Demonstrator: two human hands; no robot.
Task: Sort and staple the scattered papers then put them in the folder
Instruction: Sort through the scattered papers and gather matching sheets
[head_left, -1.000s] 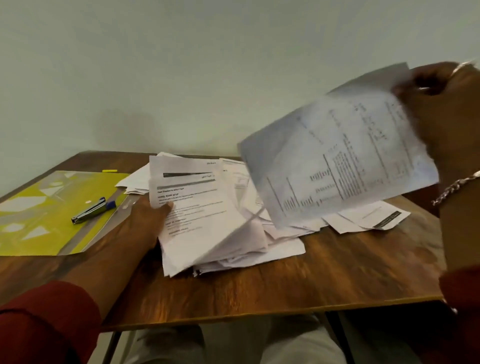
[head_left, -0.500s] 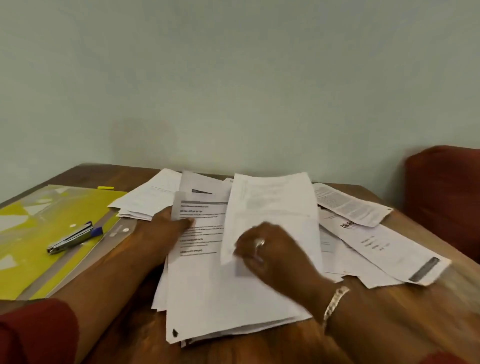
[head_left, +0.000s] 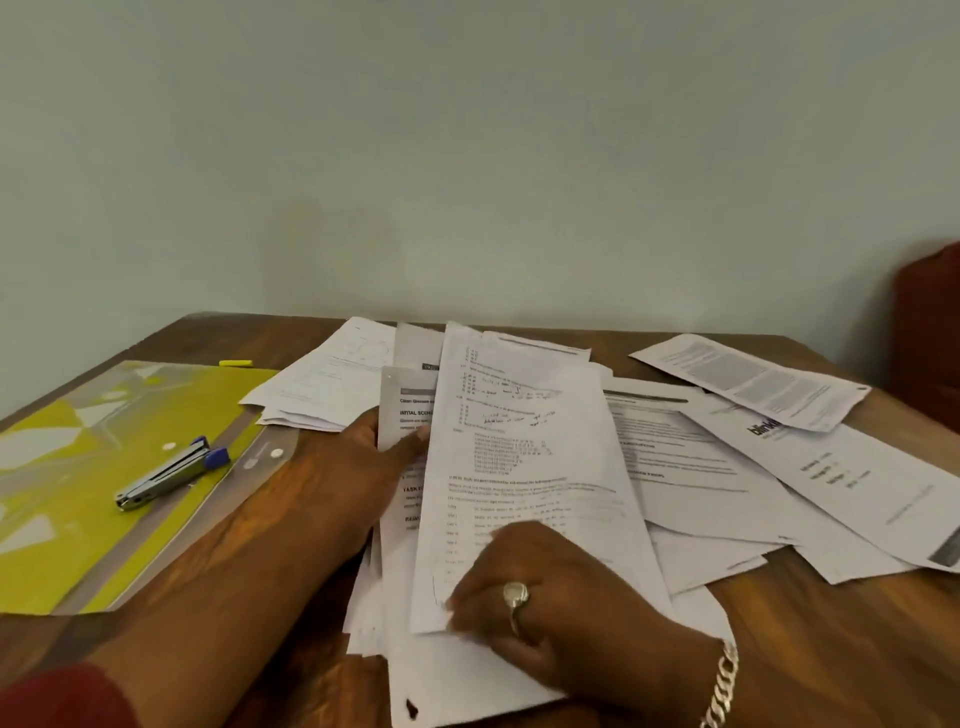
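Observation:
White printed papers lie scattered across the wooden table (head_left: 831, 649). A thick stack (head_left: 467, 675) sits in front of me, and its top sheet (head_left: 524, 467) carries print and handwriting. My left hand (head_left: 358, 467) holds the stack's left edge, thumb on top and fingers hidden behind the sheets. My right hand (head_left: 545, 597), wearing a ring, pinches the top sheet's lower edge. A yellow-green plastic folder (head_left: 67, 519) lies at the left. On it rests a silver and blue stapler (head_left: 171, 473).
Loose sheets spread to the right: a long one with a logo (head_left: 857, 478) and a text page (head_left: 753, 384) near the far edge. Another small pile (head_left: 322, 384) lies behind my left hand. A small yellow object (head_left: 236, 362) sits behind the folder. A red chair (head_left: 930, 332) stands at right.
My right hand brought the raised sheet down onto the stack and slid to its lower edge. My left hand stayed at the stack's left side.

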